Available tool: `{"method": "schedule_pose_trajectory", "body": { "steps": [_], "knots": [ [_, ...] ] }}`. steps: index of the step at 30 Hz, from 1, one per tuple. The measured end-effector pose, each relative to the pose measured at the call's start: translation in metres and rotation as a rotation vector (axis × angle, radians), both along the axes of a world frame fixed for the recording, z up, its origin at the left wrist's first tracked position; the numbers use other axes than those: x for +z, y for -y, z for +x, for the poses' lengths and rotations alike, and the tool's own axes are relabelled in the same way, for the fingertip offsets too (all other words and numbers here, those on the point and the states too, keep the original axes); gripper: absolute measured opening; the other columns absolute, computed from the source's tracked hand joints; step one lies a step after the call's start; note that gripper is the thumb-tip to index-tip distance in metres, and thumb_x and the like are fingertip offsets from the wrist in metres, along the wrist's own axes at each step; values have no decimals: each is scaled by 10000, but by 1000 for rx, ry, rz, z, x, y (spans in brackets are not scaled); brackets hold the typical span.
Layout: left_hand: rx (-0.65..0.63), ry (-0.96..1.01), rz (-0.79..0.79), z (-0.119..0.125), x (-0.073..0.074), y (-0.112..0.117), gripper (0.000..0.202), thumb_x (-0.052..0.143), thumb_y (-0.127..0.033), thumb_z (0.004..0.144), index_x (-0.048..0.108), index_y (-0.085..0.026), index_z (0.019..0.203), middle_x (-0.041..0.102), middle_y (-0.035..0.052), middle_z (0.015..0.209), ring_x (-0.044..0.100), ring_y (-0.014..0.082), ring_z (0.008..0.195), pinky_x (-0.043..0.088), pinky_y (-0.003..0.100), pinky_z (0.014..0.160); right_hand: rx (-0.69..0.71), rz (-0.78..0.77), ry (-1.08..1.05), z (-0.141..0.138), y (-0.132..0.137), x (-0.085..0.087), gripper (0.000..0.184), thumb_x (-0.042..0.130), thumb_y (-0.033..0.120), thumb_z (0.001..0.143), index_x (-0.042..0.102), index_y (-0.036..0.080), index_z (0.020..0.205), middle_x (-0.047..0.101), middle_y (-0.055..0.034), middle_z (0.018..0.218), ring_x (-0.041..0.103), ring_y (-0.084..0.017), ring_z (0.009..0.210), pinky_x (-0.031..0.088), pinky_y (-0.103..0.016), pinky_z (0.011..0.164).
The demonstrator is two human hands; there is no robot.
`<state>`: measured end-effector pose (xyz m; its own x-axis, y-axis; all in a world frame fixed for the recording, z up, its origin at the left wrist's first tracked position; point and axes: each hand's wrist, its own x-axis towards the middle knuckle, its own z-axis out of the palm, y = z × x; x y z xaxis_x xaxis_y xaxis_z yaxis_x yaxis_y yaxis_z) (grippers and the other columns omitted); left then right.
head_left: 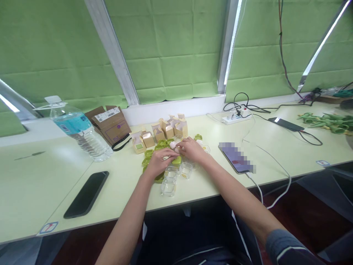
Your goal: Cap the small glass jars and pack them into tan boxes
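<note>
My left hand (pixel 159 161) reaches in over a cluster of small containers, its thumb and fingertips drawn together beside a small green case (pixel 177 161). What those fingertips hold, if anything, is too small to tell. My right hand (pixel 191 149) meets it from the other side, its fingers closed at a small pinkish-white piece (pixel 173 145). Green flower-shaped cases (pixel 149 153) lie left of and behind my hands. Several clear plastic boxes, such as the front clear box (pixel 168 187), sit nearer the table edge.
Small open cardboard boxes (pixel 159 133) stand behind the cases. Left are a water bottle (pixel 82 130), a brown carton (pixel 111 127) and a black phone (pixel 86 195). A plugged-in phone (pixel 234 158), power strip (pixel 236 117), power bank (pixel 286 124) and green plants (pixel 331 122) lie right.
</note>
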<state>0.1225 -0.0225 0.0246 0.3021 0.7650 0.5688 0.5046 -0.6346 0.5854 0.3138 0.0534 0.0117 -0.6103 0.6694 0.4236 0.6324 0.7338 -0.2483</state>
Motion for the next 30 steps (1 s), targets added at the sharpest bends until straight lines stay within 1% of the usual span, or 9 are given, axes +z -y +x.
{"method": "schedule_pose_trajectory", "body": {
  "steps": [5,9,12,15,17,20,25,28,30],
  "knots": [
    [-25,-17,-111,-2,3,3,131,715,-293,864,812,-229,922,791,61,937,734,195,839,586,321,785,8,-12,-63,1,1,0,263,635,180,922,732,173,1166,718,-115,1014,596,-249,985,453,-356,886],
    [64,25,-158,-8,7,4,245,678,-416,893,806,-210,922,789,73,938,728,209,857,582,333,805,39,-41,-207,4,1,-1,276,627,156,915,723,191,1172,696,-94,1046,617,-217,1000,468,-337,902],
    [157,166,-181,-17,8,0,368,652,-507,896,790,-172,963,781,78,870,722,205,819,586,324,785,84,-26,-328,5,1,-2,260,610,146,915,731,199,1139,676,-76,1029,635,-186,963,484,-311,885],
    [197,283,-189,-28,7,-4,442,665,-556,871,773,-139,968,769,86,821,712,196,776,592,320,778,135,17,-414,4,0,-4,232,600,153,919,744,198,1095,662,-74,997,634,-179,938,495,-305,869],
    [218,293,-181,-34,9,-4,447,679,-569,855,769,-138,931,766,89,803,704,192,754,594,317,755,152,24,-430,4,0,-5,224,608,158,913,747,206,1081,657,-73,990,635,-179,920,499,-309,859],
    [208,206,-200,-40,13,4,425,692,-563,845,771,-148,895,772,94,816,705,199,746,590,304,708,154,26,-434,4,0,-6,221,616,162,905,751,216,1072,653,-67,974,633,-178,899,501,-311,846],
    [172,-120,-217,-48,21,27,305,699,-500,844,794,-213,882,774,63,864,681,186,720,533,265,609,172,32,-454,4,0,-6,217,614,167,906,754,217,1065,652,-62,965,630,-179,899,504,-308,846],
    [123,-235,-245,-57,25,39,245,775,-452,763,794,-249,898,749,32,807,666,187,696,526,274,621,171,26,-460,4,0,-6,219,609,170,909,756,218,1064,655,-62,963,633,-180,900,508,-308,844],
    [129,-309,-278,-62,27,45,282,823,-423,703,785,-251,923,742,29,819,671,201,716,522,282,636,174,27,-465,4,0,-6,218,609,170,908,756,212,1063,656,-64,961,636,-180,902,510,-306,842]
  ]
}}
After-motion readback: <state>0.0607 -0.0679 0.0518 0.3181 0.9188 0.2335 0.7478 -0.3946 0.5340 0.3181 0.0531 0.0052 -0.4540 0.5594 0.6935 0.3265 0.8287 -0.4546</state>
